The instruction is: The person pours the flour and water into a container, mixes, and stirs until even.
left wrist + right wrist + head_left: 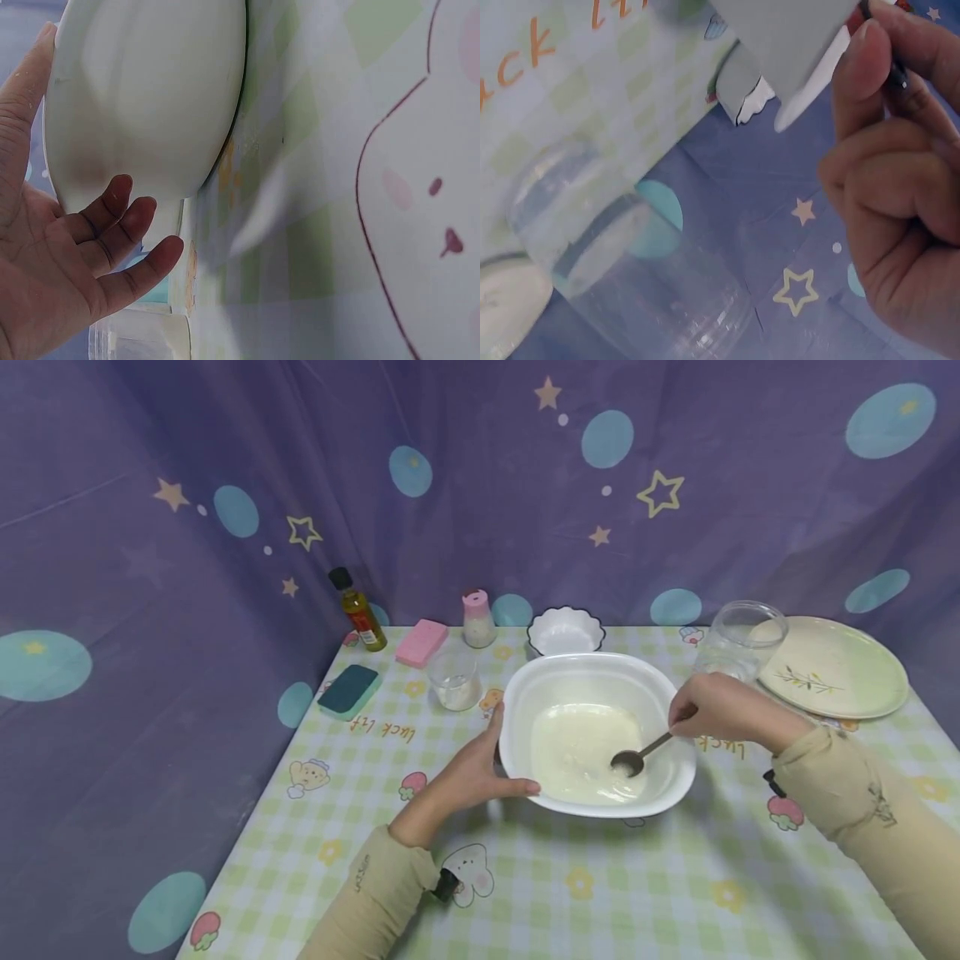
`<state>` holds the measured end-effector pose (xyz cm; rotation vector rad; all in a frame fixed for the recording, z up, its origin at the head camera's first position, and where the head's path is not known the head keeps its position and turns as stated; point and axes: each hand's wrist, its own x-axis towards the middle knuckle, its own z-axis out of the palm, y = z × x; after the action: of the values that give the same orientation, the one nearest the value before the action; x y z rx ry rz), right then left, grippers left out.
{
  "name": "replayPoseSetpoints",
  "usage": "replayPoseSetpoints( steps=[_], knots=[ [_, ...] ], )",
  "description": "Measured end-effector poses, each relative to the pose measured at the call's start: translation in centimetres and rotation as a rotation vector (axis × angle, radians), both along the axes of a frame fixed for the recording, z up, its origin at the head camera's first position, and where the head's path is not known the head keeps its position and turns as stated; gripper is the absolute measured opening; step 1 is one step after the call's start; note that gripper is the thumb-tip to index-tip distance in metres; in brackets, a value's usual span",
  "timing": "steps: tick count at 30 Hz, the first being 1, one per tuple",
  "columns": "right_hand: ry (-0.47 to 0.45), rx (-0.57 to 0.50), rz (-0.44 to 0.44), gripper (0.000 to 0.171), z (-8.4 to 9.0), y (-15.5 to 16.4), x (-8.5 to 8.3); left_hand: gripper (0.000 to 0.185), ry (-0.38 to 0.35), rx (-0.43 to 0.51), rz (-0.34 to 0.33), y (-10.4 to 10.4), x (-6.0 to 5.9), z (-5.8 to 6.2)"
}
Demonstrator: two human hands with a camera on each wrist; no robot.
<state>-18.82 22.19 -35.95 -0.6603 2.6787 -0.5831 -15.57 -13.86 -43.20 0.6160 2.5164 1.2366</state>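
A white basin point(596, 664) holds a pale, creamy liquid point(577, 747). My left hand point(468, 770) grips its left side, thumb over the near rim. In the left wrist view, several bent fingers point(112, 217) lie by the basin's outer wall point(154, 97). Above the right rim, my right hand point(712, 708) pinches the handle of a dark brown spoon point(628, 762) between thumb and fingertips. The spoon's bowl dips into the liquid near the basin's right side. Up close in the right wrist view, the remaining fingers point(900, 195) curl into the palm, and the handle's dark end shows.
Behind the basin stand a scalloped white dish point(566, 631) and a pink-topped shaker point(477, 620). To the left are a small clear cup point(455, 681), a pink sponge point(422, 643), a green sponge point(350, 691) and an oil bottle point(360, 614). A clear container point(738, 639) and plate point(840, 668) stand right.
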Motion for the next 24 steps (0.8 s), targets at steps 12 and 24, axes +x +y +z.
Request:
replayPoseSetpoints(
  steps=[12, 24],
  knots=[
    [-0.084, -0.099, 0.024, 0.01, -1.6, -2.5, 0.7, 0.132, 0.007, 0.003, -0.003, 0.0, 0.0, 0.0],
    [0.034, -0.15, -0.043, 0.011, -3.3, -5.3, 0.7, 0.132, 0.009, -0.002, 0.0, 0.0, 0.1, 0.0]
  ],
)
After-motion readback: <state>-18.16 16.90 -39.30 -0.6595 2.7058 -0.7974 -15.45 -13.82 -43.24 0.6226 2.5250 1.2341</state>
